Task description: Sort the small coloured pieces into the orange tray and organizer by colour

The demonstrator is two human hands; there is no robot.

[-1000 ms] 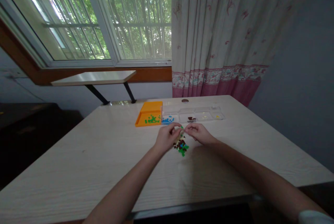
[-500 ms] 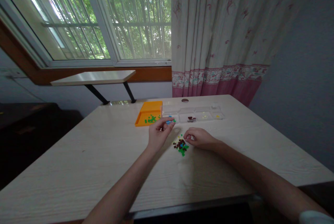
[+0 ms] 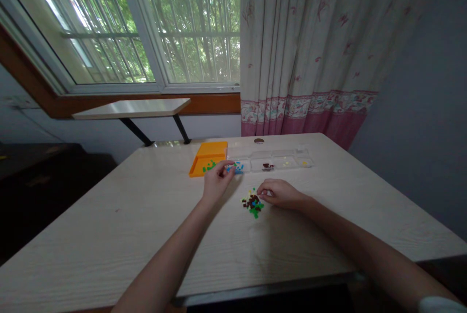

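My left hand [image 3: 216, 179] pinches a small green building piece [image 3: 235, 164] between thumb and fingertips. It hovers in front of the orange box [image 3: 197, 169], where more green pieces [image 3: 209, 165] lie, and beside a clear compartment holding blue pieces [image 3: 239, 168]. On the table, a loose pile of brown, green, yellow and blue pieces [image 3: 252, 203] sits at the left of my right hand [image 3: 278, 193]. The fingers of that hand are curled together at the pile's edge; whatever they may hold is too small to make out.
Clear compartment trays [image 3: 279, 168] run right from the orange box, with brown pieces [image 3: 268, 166] and a few yellow ones [image 3: 305, 163]. A dark oval disc [image 3: 259, 140] is at the table's back edge. A raised shelf [image 3: 134, 107] stands at the back left.
My left hand has moved left with the green piece, from over the blue pieces towards the orange box. My right hand has stayed beside the pile.
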